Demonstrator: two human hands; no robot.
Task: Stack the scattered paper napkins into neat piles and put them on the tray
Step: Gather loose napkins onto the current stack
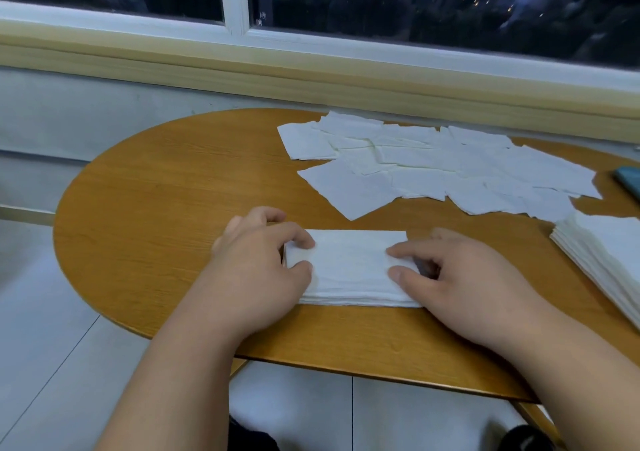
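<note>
White paper napkins in a squared stack (pixel 349 270) lie on the table (pixel 156 191) near its front edge, held at both ends. The left hand (pixel 256 267) curls fingers and thumb round the left end, and the right hand (pixel 460 277) pinches the right end likewise. I judge this pile nearly trued up. A second neat pile (pixel 606 253) sits at the right edge of view. Many loose napkins (pixel 433 170) lie spread further back, so much is left to do. No tray is plainly in view; a dark teal object (pixel 628 180) at far right is too cropped to identify. The napkins bear no print, and small marks on the window glass (pixel 260 18) are unreadable.
</note>
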